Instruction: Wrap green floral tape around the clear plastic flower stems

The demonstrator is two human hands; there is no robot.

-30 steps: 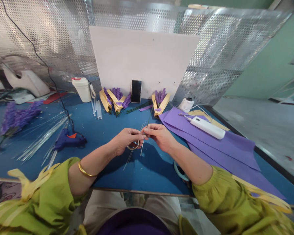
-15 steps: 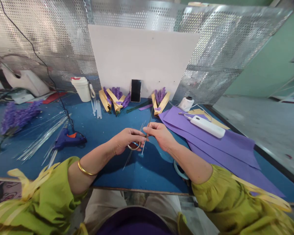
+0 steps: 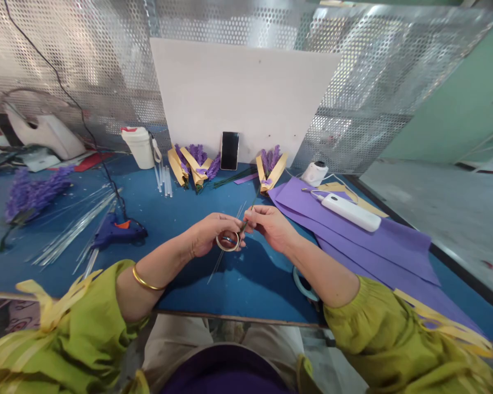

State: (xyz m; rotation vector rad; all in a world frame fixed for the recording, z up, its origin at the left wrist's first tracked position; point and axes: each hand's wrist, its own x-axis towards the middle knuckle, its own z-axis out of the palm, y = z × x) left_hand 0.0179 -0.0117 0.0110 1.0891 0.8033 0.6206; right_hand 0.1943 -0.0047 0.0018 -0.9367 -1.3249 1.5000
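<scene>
Over the middle of the blue table (image 3: 246,284), my left hand (image 3: 211,234) is closed round a small tape roll (image 3: 227,241), which sits under its fingertips. My right hand (image 3: 269,225) pinches a thin green wire stem (image 3: 250,214) that runs up and away towards the back. The two hands' fingertips meet at the stem, just above the roll. Thin clear sticks (image 3: 222,257) lie on the table under my hands.
Purple paper sheets (image 3: 373,246) carry a white device (image 3: 350,212) at right. Paper-wrapped purple flower bundles (image 3: 193,167) and a phone (image 3: 229,150) stand by the white board. A blue glue gun (image 3: 117,231), clear sticks (image 3: 74,230), purple flowers (image 3: 33,191) and a white tub (image 3: 139,146) lie left.
The tape roll has turned in my left hand and now shows more of its ring. Both hands stay close together at the stem, hardly shifted.
</scene>
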